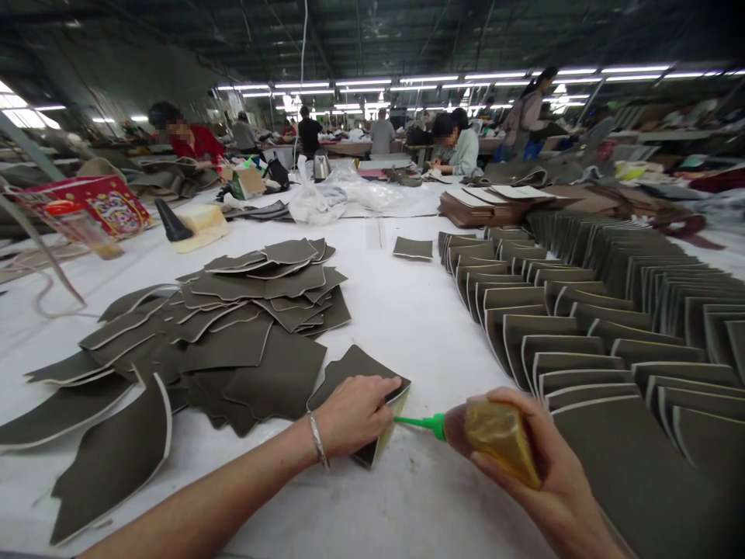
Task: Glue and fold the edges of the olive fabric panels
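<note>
My right hand (541,458) is wrapped round a squeeze glue bottle (492,439) of amber liquid. Its thin green nozzle points left, the tip close to the edge of a dark grey-green leather-like piece (355,373). On that piece lies my left hand (358,415), index finger stretched along the corner and the other fingers curled at the edge. A pale strip (387,427) shows along this edge, beside the fingertips. Left of it spreads a loose pile of similar pieces (250,341). To the right, many more stand overlapped in rows (559,341).
A single small piece (413,248) lies on the white table (396,303). Brown stacked sheets (489,206) and plastic bags (326,194) sit farther back. At the left are a red bag (110,202), an orange-lidded jar (81,229) and a yellowish block (201,221). Several people work beyond.
</note>
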